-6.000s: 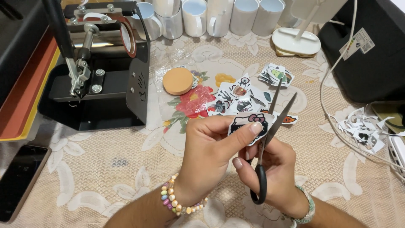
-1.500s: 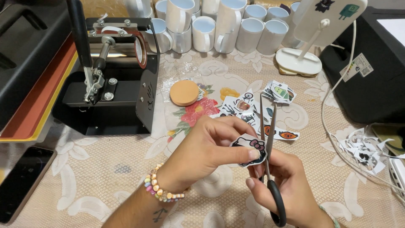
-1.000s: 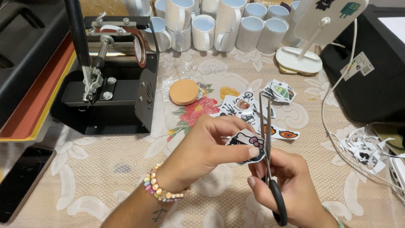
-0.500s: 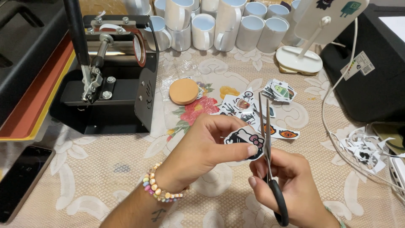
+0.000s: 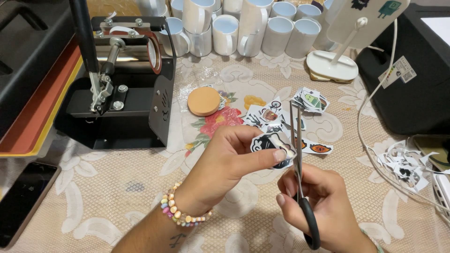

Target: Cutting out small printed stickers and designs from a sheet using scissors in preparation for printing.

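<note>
left hand (image 5: 229, 157) pinches a cartoon sticker cutout (image 5: 272, 145); right hand (image 5: 323, 206) grips black-handled scissors (image 5: 300, 168), blades nearly closed at cutout's edge, above counter (image 5: 93, 201) centre.

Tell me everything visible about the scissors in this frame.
The scissors have a black handle and long, narrow, silvery metal blades. The right hand grips the handle, whose black loop shows below the fingers. The blades point up and away from the person, nearly shut, running along the right edge of the small black-and-white cutout pinched by the left hand. They are held above the lace tablecloth, not resting on it.
</note>
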